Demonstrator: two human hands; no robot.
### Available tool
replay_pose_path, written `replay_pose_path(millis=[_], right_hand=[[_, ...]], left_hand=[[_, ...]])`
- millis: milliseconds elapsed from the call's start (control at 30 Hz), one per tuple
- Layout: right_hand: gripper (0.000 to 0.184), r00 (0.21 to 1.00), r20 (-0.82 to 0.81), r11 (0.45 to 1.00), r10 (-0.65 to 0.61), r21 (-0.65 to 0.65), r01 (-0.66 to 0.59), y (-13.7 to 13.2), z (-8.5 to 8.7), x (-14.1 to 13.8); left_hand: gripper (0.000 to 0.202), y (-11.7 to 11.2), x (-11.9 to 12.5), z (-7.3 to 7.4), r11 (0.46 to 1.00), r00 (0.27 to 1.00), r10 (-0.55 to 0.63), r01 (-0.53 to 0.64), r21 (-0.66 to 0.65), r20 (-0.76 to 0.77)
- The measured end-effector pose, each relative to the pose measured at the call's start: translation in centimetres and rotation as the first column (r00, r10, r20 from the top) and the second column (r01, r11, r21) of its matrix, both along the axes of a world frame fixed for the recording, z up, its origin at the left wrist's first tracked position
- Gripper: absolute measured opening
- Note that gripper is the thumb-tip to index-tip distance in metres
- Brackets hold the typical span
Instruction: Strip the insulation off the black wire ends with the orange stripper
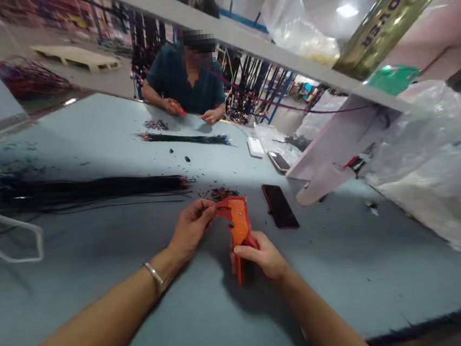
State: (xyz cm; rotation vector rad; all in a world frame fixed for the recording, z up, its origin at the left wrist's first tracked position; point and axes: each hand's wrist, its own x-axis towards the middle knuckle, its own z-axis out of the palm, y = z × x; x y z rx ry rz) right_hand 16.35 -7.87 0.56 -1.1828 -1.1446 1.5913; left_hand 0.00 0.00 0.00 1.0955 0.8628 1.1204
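My right hand point(263, 254) grips the handles of an orange and red wire stripper point(240, 221), its jaws facing left. My left hand point(192, 225) is closed in a pinch right at those jaws. What lies between its fingertips is too small to make out; a thin wire may be there. Just behind the tool sits a heap of dark and reddish insulation scraps point(221, 193). To the left, a long bundle of black wires point(105, 188) lies across the table, its reddish ends pointing toward my hands.
A dark phone point(280, 206) lies right of the tool. Across the table point(167, 320), a person point(189, 79) holds a red tool near a smaller black wire bundle point(186, 138). A white wire frame point(39, 243) stands at left. Plastic bags point(424, 154) and a shelf point(333, 136) fill the right.
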Motion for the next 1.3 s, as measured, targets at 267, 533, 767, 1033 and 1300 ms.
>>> replay_pose_path(millis=[267,533,767,1033,1300], right_hand=[[0.034,1.000,-0.018,1.000,-0.017,-0.009,0.016,-0.1,-0.6,-0.3],[0.037,0.999,-0.003,0.999,-0.049,-0.024,0.049,-0.1,-0.8,-0.3],[0.035,0.999,-0.030,0.999,-0.026,-0.039,0.025,0.0,-0.9,0.2],[0.033,0.989,-0.104,0.994,0.108,0.016,-0.107,0.2,-0.7,0.7],[0.034,0.978,-0.136,0.988,0.157,0.034,-0.153,0.1,-0.4,0.9]], left_hand=[[0.026,0.1,0.1,-0.2,1.000,1.000,0.000,0.000,0.023,0.023],[0.020,0.1,0.1,-0.1,0.992,0.991,0.072,-0.060,0.113,-0.108],[0.021,-0.1,-0.1,-0.6,0.930,0.928,0.179,-0.051,0.364,-0.328],[0.020,-0.8,-0.2,-0.8,0.766,0.819,0.412,-0.074,0.638,-0.400],[0.019,-1.3,-0.1,-0.7,0.657,0.766,0.514,-0.063,0.751,-0.385]])
